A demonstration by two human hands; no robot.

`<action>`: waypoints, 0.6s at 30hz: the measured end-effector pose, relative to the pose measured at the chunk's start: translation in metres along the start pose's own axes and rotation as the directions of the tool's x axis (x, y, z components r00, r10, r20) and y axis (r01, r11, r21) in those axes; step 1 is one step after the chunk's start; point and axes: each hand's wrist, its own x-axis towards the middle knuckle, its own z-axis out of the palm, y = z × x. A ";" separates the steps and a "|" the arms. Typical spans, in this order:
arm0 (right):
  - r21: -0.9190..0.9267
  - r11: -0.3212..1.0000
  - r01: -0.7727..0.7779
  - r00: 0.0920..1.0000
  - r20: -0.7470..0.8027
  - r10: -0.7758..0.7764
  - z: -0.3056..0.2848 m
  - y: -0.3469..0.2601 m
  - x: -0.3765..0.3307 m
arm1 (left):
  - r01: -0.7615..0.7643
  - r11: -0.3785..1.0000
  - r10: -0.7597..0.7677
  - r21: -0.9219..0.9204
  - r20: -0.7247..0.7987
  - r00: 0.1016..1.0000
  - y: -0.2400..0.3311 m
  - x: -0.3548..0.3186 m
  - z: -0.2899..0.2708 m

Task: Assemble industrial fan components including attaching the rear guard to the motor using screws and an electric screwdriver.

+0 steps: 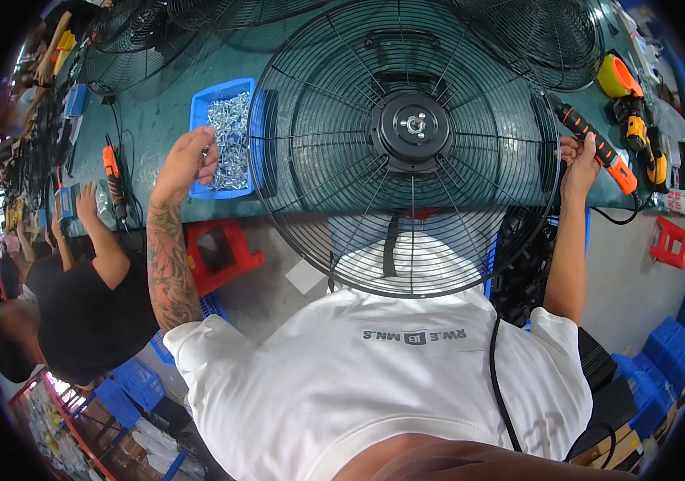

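A large black wire fan guard point(407, 144) with a round motor hub at its centre lies on the green bench in front of me. My left hand point(188, 160) hovers with bent fingers at the edge of a blue tray point(222, 92) full of silvery screws, just left of the guard; whether it holds a screw I cannot tell. My right hand point(579, 160) grips an orange and black electric screwdriver point(599, 148) at the guard's right rim. The screwdriver's cable trails off to the right.
More black fan guards point(551, 36) lie at the back of the bench. An orange tape roll point(617, 76) and a yellow drill point(639, 132) sit at the right. A person in black point(78, 297) works to my left by another orange screwdriver point(112, 176). Red stools point(222, 252) stand below.
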 end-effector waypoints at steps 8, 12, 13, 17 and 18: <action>-0.017 0.975 0.220 0.941 -0.261 -0.217 0.000 -0.047 0.004 | -0.225 0.945 0.205 -0.239 -0.106 0.973 0.015 -0.005 0.015; -0.143 0.754 0.642 0.720 -0.228 -0.656 0.000 -0.111 0.008 | -0.235 0.930 0.259 -0.283 0.049 0.965 0.054 -0.017 0.064; -0.064 0.726 0.685 0.690 -0.265 -0.674 0.004 -0.134 0.001 | -0.249 0.930 0.293 -0.270 0.140 0.946 0.065 -0.016 0.080; 0.427 0.703 0.568 0.819 -0.216 -0.531 0.003 -0.199 -0.024 | -0.215 0.964 0.249 -0.157 0.250 0.936 0.082 -0.007 0.159; 0.629 0.664 0.404 0.864 -0.023 -0.503 0.010 -0.206 -0.033 | -0.209 0.965 0.246 -0.160 0.258 0.934 0.082 -0.005 0.179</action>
